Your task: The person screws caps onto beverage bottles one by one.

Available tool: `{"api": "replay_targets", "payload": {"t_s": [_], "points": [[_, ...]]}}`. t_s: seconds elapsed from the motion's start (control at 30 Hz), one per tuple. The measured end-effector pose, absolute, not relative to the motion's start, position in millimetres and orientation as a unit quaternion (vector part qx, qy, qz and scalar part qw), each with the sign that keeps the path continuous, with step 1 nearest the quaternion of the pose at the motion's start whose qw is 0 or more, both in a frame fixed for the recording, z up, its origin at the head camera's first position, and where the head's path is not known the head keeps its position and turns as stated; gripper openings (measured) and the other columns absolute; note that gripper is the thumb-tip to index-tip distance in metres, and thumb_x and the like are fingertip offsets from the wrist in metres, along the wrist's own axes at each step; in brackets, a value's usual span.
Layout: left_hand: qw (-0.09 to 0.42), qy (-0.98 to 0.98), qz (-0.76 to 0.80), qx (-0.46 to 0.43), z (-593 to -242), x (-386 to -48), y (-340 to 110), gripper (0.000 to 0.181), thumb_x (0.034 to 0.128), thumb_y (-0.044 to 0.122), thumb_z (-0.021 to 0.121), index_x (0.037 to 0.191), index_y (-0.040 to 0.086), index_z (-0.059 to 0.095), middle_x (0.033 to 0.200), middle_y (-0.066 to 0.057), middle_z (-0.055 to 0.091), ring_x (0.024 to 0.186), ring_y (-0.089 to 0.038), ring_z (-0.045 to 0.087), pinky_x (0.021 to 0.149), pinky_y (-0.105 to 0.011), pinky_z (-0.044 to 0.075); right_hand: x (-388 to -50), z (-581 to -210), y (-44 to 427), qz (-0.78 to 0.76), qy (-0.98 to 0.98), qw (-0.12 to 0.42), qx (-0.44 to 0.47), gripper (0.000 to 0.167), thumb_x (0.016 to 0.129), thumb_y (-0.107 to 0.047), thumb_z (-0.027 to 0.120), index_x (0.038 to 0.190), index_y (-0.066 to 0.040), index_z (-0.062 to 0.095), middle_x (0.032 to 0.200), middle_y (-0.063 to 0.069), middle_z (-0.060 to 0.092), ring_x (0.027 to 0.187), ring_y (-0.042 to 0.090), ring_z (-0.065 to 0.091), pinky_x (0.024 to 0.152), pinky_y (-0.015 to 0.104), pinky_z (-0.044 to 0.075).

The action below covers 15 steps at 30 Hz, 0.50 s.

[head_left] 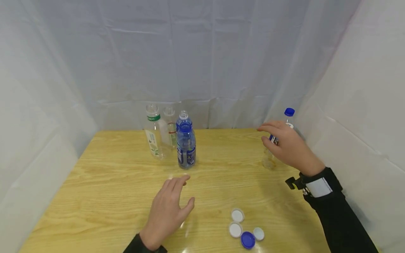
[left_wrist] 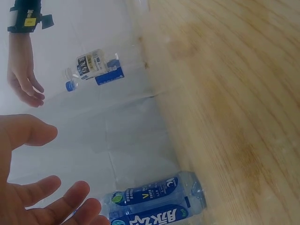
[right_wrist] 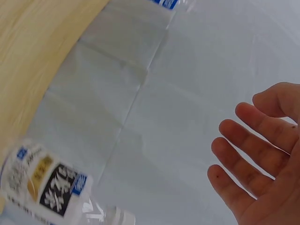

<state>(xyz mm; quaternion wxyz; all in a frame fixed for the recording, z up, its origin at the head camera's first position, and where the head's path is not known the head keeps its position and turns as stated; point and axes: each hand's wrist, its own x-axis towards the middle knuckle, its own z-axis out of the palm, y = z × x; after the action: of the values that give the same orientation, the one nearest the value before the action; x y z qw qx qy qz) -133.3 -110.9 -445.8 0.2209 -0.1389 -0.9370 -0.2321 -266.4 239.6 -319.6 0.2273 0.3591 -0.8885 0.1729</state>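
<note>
Gently move the right hand (head_left: 287, 144), loosely spread near the capped bottle (head_left: 289, 112), without tipping it, with left hand (head_left: 167, 207) also spread.

Black sleeve (head_left: 340, 219) at lower right of the head view, black wrist strap (head_left: 334, 178) with white rectangular patch (head_left: 319, 188), small dark block (head_left: 294, 183) jutting sideways, yellow label (left_wrist: 30, 21) on the strap, black cuff (head_left: 139, 245) at bottom.

Soft light — faint glints on table (head_left: 95, 203)
</note>
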Motion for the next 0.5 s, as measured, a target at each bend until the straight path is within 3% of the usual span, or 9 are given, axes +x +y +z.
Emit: {"api": "replay_targets", "payload": {"t_s": [0.13, 0.3, 0.5], "points": [[0.222, -0.936, -0.234, -0.140, -446.8, -132.3, -110.9, 0.061, 0.0786, 0.028, 0.083, 0.133, 0.011, 0.060, 0.110, 0.001, 0.066, 0.095, -0.013, 0.059, 0.073, -0.029, 0.054, -257.8, -330.9, 230.1, 0.182, -0.886, 0.207, 0.373, 0.031, 0.094, -0.007, 0.068, 0.125, -0.005, 0.068, 0.127, 0.015, 0.065, 0.115, 0.032, 0.061, 0.085, 0.048, 0.056], [0.231, -0.933, -0.234, -0.148, -446.6, -132.4, -110.5, 0.060, 0.0784, 0.027, 0.083, 0.132, 0.012, 0.061, 0.111, 0.000, 0.067, 0.095, -0.013, 0.060, 0.072, -0.028, 0.054, -249.2, -341.5, 219.6, 0.187, -0.886, 0.181, 0.383, 0.031, 0.095, -0.012, 0.068, 0.125, -0.008, 0.067, 0.129, 0.012, 0.065, 0.121, 0.031, 0.061, 0.095, 0.049, 0.054], [0.241, -0.929, -0.234, -0.152, -445.3, -132.9, -109.8, 0.059, 0.0775, 0.026, 0.083, 0.130, 0.011, 0.062, 0.109, 0.000, 0.067, 0.094, -0.014, 0.060, 0.072, -0.028, 0.054, -238.4, -348.5, 207.2, 0.196, -0.882, 0.153, 0.401, 0.028, 0.096, -0.015, 0.067, 0.124, -0.010, 0.068, 0.126, 0.009, 0.067, 0.119, 0.028, 0.063, 0.095, 0.046, 0.055]]}}
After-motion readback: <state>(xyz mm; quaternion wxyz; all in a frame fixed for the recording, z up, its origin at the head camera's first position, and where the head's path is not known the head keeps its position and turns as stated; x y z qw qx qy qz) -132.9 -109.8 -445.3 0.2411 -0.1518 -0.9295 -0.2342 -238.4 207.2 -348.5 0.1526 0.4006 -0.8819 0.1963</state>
